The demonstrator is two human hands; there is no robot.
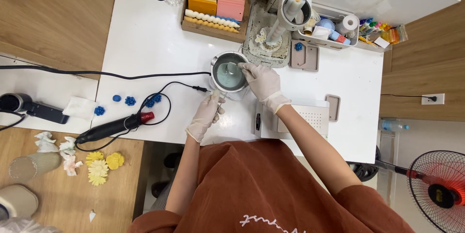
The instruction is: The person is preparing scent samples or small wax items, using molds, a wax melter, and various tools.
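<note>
Seen from above, a person in a rust-brown shirt sat at a white table (145,34), both hands in pale disposable gloves. The left hand (206,115) was closed around the thin handle of a small metal melting pot (229,72), fingers wrapped tight, apparently to steady the pot while its contents were worked. The pot stood on the table just in front of the person and held a pale blue-green liquid. The right hand (261,82) reached over the pot's rim, its fingertips pinched together on a small metal spoon (233,68) whose bowl dipped inside the pot; the grip looked suited to stirring or scooping.

To the left lay a black rod-shaped electric tool with a red tip (114,126), its black cord (97,74) looping across the table, placed aside but within reach. Near it sat several small blue moulded flowers (130,101). Behind the pot, a wooden tray (215,0) held rows of yellow and pink blocks and a twisted white-and-yellow stick. A white press-like stand (286,15) stood to its right, beside a tray of small supplies (334,30). On the wooden floor at lower left lay yellow flowers (104,165). A red-centred fan (438,189) stood at lower right.
</note>
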